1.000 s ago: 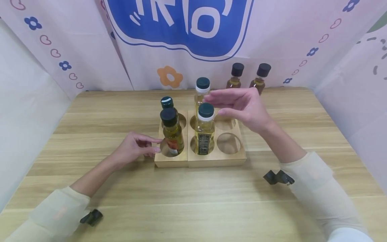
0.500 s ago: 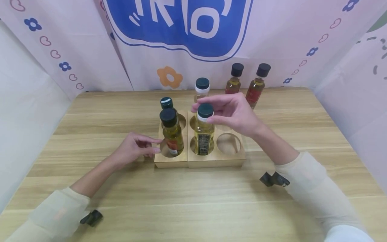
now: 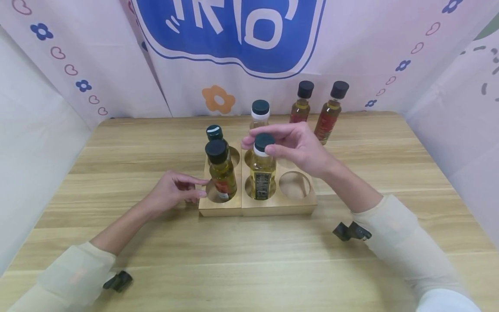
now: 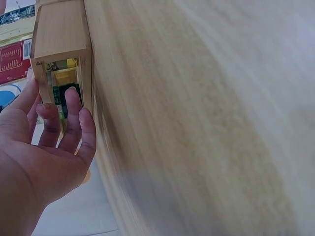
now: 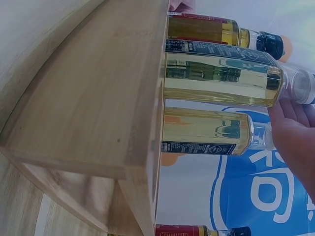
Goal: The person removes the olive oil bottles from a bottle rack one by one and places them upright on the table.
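Note:
My left hand (image 3: 169,193) holds the left edge of a narrow wooden bottle rack (image 3: 222,212); in the left wrist view its fingers curl at the open end. A wider wooden rack (image 3: 278,210) adjoins it. My right hand (image 3: 304,151) has its thumb at the green cap of the front clear oil bottle (image 3: 262,184), fingers reaching behind the neck. That bottle stands upright in the wider rack's front left hole. Behind it stands another clear oil bottle (image 3: 260,112), partly hidden. In the narrow rack are a black-capped oil bottle (image 3: 223,175) and a green-capped bottle (image 3: 215,132).
Two red-labelled oil bottles with black caps stand at the back right, the nearer-left one (image 3: 300,110) partly behind my hand and the other (image 3: 327,119) beside it. The front right hole (image 3: 295,185) holds no bottle. A printed cloth (image 3: 187,78) hangs behind the wooden table (image 3: 249,260).
My right hand has moved left and slightly down, from beside the front clear bottle to around its cap. The left hand and the racks have stayed in place.

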Demonstrator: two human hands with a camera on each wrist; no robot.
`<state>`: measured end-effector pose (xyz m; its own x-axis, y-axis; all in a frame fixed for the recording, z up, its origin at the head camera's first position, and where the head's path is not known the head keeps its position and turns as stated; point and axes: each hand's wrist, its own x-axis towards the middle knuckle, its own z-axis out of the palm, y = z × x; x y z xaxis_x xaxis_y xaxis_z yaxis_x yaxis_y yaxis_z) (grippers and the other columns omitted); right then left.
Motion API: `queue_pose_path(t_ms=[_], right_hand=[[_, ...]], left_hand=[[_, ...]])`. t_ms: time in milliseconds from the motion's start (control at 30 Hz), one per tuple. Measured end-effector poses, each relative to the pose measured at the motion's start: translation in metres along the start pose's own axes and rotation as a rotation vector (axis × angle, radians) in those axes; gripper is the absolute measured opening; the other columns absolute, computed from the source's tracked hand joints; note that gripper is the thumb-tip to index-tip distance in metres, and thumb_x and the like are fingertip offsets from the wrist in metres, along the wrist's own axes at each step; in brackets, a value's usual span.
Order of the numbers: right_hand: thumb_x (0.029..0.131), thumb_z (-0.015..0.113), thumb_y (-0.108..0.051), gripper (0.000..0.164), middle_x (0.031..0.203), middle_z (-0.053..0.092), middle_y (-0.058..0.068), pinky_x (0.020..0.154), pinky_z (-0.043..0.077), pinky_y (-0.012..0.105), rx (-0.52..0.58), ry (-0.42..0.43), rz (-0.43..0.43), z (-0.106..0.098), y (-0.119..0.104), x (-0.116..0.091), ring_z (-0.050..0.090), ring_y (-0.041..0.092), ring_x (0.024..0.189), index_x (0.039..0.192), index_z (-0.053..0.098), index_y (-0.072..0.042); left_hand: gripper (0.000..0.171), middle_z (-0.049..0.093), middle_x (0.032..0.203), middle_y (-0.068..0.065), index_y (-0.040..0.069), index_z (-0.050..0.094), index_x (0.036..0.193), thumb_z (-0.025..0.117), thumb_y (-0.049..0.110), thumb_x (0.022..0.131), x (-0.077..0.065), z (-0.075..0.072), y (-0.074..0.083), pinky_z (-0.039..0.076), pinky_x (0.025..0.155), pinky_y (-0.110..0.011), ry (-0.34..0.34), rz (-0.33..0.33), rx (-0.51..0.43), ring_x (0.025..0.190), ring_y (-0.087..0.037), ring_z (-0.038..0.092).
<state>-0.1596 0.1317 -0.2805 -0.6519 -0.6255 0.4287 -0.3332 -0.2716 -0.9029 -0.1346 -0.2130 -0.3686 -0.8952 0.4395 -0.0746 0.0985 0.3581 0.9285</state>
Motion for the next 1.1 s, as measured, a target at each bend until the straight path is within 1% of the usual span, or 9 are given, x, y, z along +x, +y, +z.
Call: queue_pose_path(t_ms=[100, 167, 367, 500, 600, 733, 867, 933, 1100], right_hand=[[0.101, 0.070, -0.014, 0.049, 0.128, 0.072, 0.014, 0.109, 0.049, 0.044, 0.009, -0.012, 0.009, -0.0002, 0.0004, -0.0002, 0.067, 0.030, 0.122, 0.135, 0.054, 0.018], [0.102, 0.069, -0.015, 0.050, 0.128, 0.072, 0.014, 0.110, 0.048, 0.045, 0.004, -0.018, 0.015, -0.0001, 0.0002, -0.0002, 0.067, 0.029, 0.123, 0.135, 0.053, 0.018], [0.100, 0.072, -0.023, 0.056, 0.127, 0.072, 0.015, 0.109, 0.049, 0.045, 0.009, -0.006, 0.014, 0.0003, 0.0005, -0.0003, 0.067, 0.030, 0.122, 0.134, 0.054, 0.018], [0.097, 0.075, -0.025, 0.051, 0.124, 0.074, 0.014, 0.107, 0.050, 0.045, 0.021, 0.012, 0.002, 0.0008, 0.0008, 0.0001, 0.069, 0.031, 0.120, 0.131, 0.063, 0.012], [0.096, 0.076, -0.026, 0.051, 0.122, 0.074, 0.015, 0.107, 0.050, 0.045, 0.022, 0.025, -0.001, 0.0010, 0.0008, 0.0002, 0.069, 0.031, 0.119, 0.129, 0.065, 0.010], [0.095, 0.076, -0.026, 0.060, 0.120, 0.075, 0.015, 0.106, 0.051, 0.045, 0.020, 0.041, -0.005, 0.0014, 0.0010, 0.0000, 0.069, 0.031, 0.118, 0.128, 0.057, 0.021], [0.094, 0.076, -0.028, 0.064, 0.118, 0.076, 0.014, 0.105, 0.052, 0.044, 0.011, 0.054, -0.011, 0.0017, 0.0011, -0.0004, 0.070, 0.031, 0.117, 0.127, 0.055, 0.023], [0.094, 0.076, -0.029, 0.062, 0.118, 0.076, 0.013, 0.104, 0.052, 0.044, 0.006, 0.059, -0.016, 0.0018, 0.0011, -0.0005, 0.070, 0.030, 0.116, 0.126, 0.057, 0.022], [0.093, 0.077, -0.030, 0.050, 0.116, 0.076, 0.013, 0.104, 0.053, 0.043, 0.004, 0.083, -0.032, 0.0025, 0.0004, -0.0005, 0.071, 0.029, 0.114, 0.124, 0.069, 0.008]], left_hand=[[0.031, 0.071, 0.076, -0.016, -0.008, 0.072, 0.119, 0.079, 0.002, 0.090, 0.0000, 0.0000, -0.0002, 0.058, 0.061, -0.031, 0.000, -0.001, 0.003, 0.067, -0.022, 0.068], [0.031, 0.071, 0.076, -0.015, -0.007, 0.072, 0.120, 0.079, 0.002, 0.091, -0.0001, -0.0001, -0.0002, 0.058, 0.061, -0.030, 0.001, -0.004, 0.002, 0.067, -0.022, 0.068], [0.031, 0.071, 0.076, -0.016, -0.007, 0.072, 0.120, 0.079, 0.003, 0.091, -0.0002, 0.0001, -0.0007, 0.058, 0.061, -0.030, 0.001, 0.002, 0.001, 0.067, -0.021, 0.068], [0.032, 0.071, 0.077, -0.016, -0.007, 0.072, 0.120, 0.078, 0.003, 0.091, -0.0004, 0.0002, -0.0011, 0.058, 0.061, -0.030, -0.002, 0.007, -0.003, 0.068, -0.021, 0.068], [0.032, 0.072, 0.077, -0.017, -0.007, 0.071, 0.121, 0.078, 0.003, 0.091, -0.0005, 0.0001, -0.0009, 0.057, 0.060, -0.030, -0.005, 0.005, -0.005, 0.068, -0.021, 0.068], [0.033, 0.072, 0.078, -0.016, -0.007, 0.071, 0.121, 0.078, 0.003, 0.091, -0.0007, 0.0001, -0.0006, 0.058, 0.061, -0.030, -0.006, -0.002, -0.004, 0.068, -0.021, 0.068], [0.033, 0.072, 0.078, -0.017, -0.008, 0.071, 0.122, 0.078, 0.003, 0.092, -0.0009, 0.0003, -0.0004, 0.059, 0.062, -0.031, -0.007, -0.002, -0.008, 0.069, -0.021, 0.069], [0.032, 0.072, 0.079, -0.017, -0.008, 0.071, 0.122, 0.078, 0.003, 0.092, -0.0009, 0.0004, -0.0005, 0.059, 0.062, -0.031, -0.008, -0.002, -0.008, 0.069, -0.021, 0.069], [0.032, 0.072, 0.079, -0.017, -0.007, 0.071, 0.122, 0.078, 0.003, 0.092, -0.0008, 0.0004, -0.0003, 0.059, 0.063, -0.031, -0.007, -0.007, -0.006, 0.069, -0.020, 0.069]])
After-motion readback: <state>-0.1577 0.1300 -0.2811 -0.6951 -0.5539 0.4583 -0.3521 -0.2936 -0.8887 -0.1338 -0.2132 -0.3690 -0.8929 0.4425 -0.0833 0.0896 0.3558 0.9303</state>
